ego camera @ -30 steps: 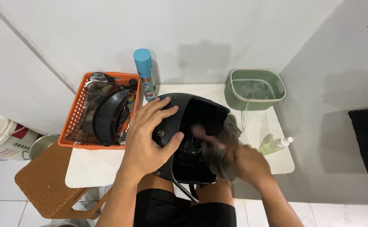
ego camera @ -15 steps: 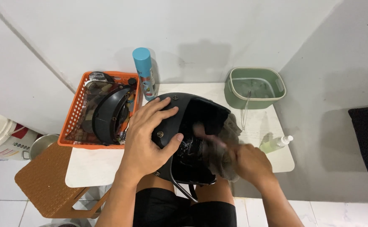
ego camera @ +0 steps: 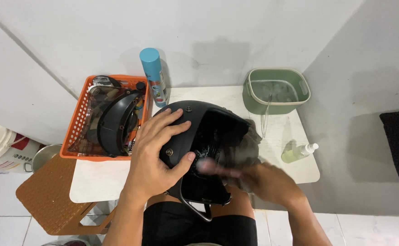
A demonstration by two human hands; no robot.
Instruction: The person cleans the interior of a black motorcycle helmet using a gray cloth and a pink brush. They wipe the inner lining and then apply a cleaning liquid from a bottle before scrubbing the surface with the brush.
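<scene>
A matte black helmet [ego camera: 208,132] rests on the white table's front edge [ego camera: 99,182], its opening turned up and toward me. My left hand [ego camera: 156,152] lies spread over the helmet's left side, gripping it. My right hand [ego camera: 254,180], blurred by motion, holds a grey-brown cloth [ego camera: 247,146] and reaches into the helmet's opening with its fingers inside. The helmet's interior is mostly dark.
An orange basket [ego camera: 78,130] at the left holds a dark visor and small parts. A blue spray can [ego camera: 154,77] stands behind the helmet. A green basin of water [ego camera: 277,93] sits at the back right, a small spray bottle [ego camera: 297,152] near the right edge. A brown stool [ego camera: 53,196] stands lower left.
My right hand with the cloth has shifted a little inside the helmet, rubbing back and forth. My left hand and the helmet stay where they were.
</scene>
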